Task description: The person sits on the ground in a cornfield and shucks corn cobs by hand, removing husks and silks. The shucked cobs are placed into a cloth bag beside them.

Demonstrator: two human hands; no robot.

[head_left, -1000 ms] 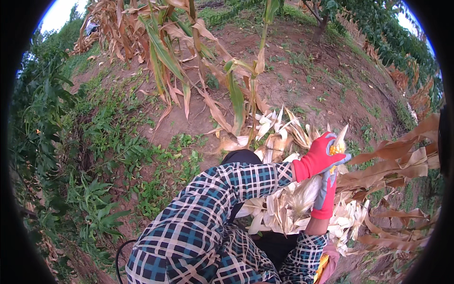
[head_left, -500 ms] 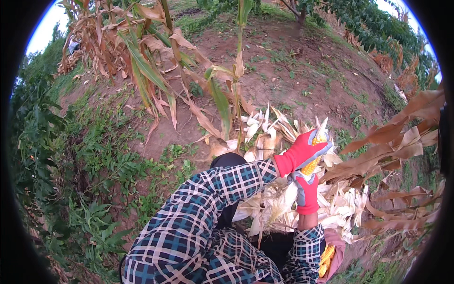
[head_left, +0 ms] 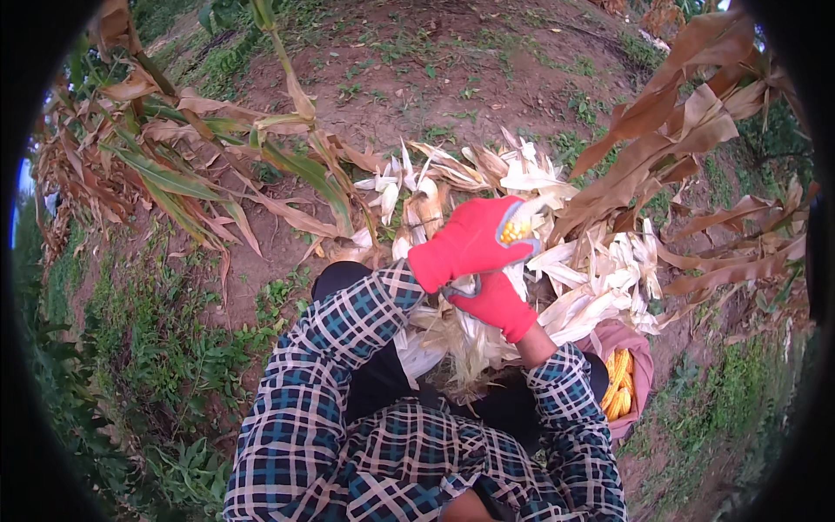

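My left hand [head_left: 474, 244], in a red and grey work glove, is closed round an ear of corn [head_left: 515, 231]. Yellow kernels show between its thumb and fingers, with pale husk just beyond. Right below it, my gloved right hand [head_left: 497, 306] is curled at the ear's lower end, close against the left hand. That lower end is mostly hidden by the gloves. Under and around both hands lies a heap of pale dry husks [head_left: 578, 300].
To the right of my knee stands a pinkish sack [head_left: 642, 365] with several husked yellow cobs [head_left: 617, 383]. Dry corn stalks [head_left: 304, 109] rise at the left, and brown leaves [head_left: 670, 130] hang in from the right. Bare soil [head_left: 391, 52] and green weeds [head_left: 165, 348] lie around.
The view has swung right and down, so the sack shows more fully. Both hands have come nearer my body with the ear, and the left hand now covers more of it.
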